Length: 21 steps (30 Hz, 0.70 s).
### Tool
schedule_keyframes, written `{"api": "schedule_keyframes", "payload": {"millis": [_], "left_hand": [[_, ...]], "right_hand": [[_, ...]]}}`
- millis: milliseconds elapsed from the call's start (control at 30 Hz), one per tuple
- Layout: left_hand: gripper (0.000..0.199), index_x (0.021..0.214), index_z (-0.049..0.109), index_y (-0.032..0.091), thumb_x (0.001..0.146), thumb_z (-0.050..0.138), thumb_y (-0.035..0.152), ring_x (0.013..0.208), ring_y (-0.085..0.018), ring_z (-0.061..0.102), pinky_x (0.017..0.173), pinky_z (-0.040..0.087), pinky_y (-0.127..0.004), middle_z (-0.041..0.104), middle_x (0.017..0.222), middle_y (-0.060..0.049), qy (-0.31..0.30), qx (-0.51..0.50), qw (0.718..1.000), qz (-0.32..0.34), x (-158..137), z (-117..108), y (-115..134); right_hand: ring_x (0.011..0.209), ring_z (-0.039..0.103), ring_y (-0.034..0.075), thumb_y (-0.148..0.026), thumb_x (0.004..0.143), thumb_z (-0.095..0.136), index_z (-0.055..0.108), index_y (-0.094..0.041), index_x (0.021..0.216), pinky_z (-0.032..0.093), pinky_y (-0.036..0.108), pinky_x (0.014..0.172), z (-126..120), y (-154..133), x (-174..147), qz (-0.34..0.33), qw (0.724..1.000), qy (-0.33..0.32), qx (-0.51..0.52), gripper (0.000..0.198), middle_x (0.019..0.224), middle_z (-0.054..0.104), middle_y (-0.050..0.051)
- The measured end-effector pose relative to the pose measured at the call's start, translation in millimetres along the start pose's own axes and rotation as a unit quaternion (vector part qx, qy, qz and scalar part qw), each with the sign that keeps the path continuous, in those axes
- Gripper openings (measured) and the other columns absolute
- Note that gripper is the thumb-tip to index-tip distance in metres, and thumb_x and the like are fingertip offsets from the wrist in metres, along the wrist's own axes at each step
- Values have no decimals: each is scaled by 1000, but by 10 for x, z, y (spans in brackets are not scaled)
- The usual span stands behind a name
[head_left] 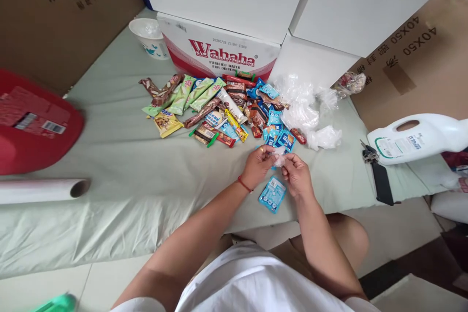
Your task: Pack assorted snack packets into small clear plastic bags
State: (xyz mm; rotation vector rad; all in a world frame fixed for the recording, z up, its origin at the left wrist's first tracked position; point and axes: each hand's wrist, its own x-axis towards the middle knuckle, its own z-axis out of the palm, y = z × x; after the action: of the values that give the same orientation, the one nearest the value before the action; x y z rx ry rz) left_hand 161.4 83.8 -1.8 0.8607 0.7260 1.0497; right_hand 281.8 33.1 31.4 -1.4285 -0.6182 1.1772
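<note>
Between my two hands is a small piece of crumpled clear plastic, seemingly a plastic bag [279, 157]. My left hand [258, 165] pinches its left side, and my right hand [297, 174] pinches the right side. Just below them a blue snack packet [272, 194] lies flat on the green cloth. More blue packets [285, 140] lie right behind my fingers, partly covered by them. Farther back spreads a pile of wrapped snacks, with green wafer bars [207, 93], brown bars [202, 113] and a yellow cookie packet [167, 123]. Crumpled clear bags [300, 109] sit at the pile's right.
A Wahaba-style water carton [223, 51] printed "Wahaha" stands behind the pile, beside a paper cup [149, 38]. At left are a red object [36, 122] and a white roll [40, 190]. A white jug [417, 139], keys [370, 154] and a phone [382, 184] lie right.
</note>
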Motion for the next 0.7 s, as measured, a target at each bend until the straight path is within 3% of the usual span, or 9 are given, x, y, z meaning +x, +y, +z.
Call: {"api": "schedule_keyframes", "payload": {"millis": [167, 267, 333, 367, 433, 533, 700], "left_hand": [[46, 72, 61, 17, 67, 86, 55, 57, -8, 47, 57, 36, -23, 60, 63, 4, 14, 26, 999, -19, -11, -20, 7], [49, 69, 59, 17, 64, 86, 58, 57, -9, 46, 57, 36, -24, 59, 62, 3, 11, 27, 999, -28, -7, 0, 60], [51, 66, 58, 17, 62, 88, 58, 57, -9, 46, 58, 36, -24, 58, 61, 4, 1, 25, 999, -22, -16, 9, 95], [52, 65, 57, 17, 61, 89, 58, 57, -8, 45, 57, 35, -23, 56, 60, 4, -10, 22, 1000, -19, -24, 10, 111], [55, 65, 55, 17, 60, 90, 59, 55, -7, 42, 54, 31, -22, 53, 58, 6, -35, 8, 999, -22, -40, 2, 135], [58, 67, 53, 18, 62, 90, 62, 50, -5, 34, 51, 27, -22, 47, 55, 8, -65, -41, 996, -45, -42, -37, 160], [60, 72, 49, 20, 67, 87, 67, 51, -6, 36, 56, 39, -23, 41, 56, 9, -79, -78, 992, -52, 19, -98, 159]], "right_hand": [[46, 26, 4, -45, 56, 93, 59, -20, 71, 17, 16, 37, -151, -125, -12, 66, 996, -20, 57, 46, 57, 45, -8], [56, 42, 8, -58, 73, 83, 63, -21, 78, 33, 19, 45, -227, -220, -85, -57, 998, 30, -4, 42, 73, 59, -2], [74, 54, 12, -57, 77, 81, 70, -24, 93, 46, 23, 63, -230, -238, -137, -155, 984, 29, -88, 38, 94, 67, 1], [80, 57, 14, -54, 77, 82, 72, -24, 97, 48, 25, 70, -226, -235, -151, -176, 975, 7, -134, 37, 98, 69, 1], [77, 56, 14, -49, 74, 85, 74, -22, 91, 46, 27, 71, -226, -213, -143, -164, 969, -31, -182, 34, 87, 69, 1], [62, 47, 11, -50, 72, 86, 70, -20, 78, 39, 26, 62, -297, -178, -63, -133, 987, 16, -93, 35, 67, 59, -4], [61, 46, 9, -44, 53, 98, 65, -20, 76, 37, 22, 54, -580, -174, 9, -95, 987, 107, 78, 47, 67, 55, -6]]}}
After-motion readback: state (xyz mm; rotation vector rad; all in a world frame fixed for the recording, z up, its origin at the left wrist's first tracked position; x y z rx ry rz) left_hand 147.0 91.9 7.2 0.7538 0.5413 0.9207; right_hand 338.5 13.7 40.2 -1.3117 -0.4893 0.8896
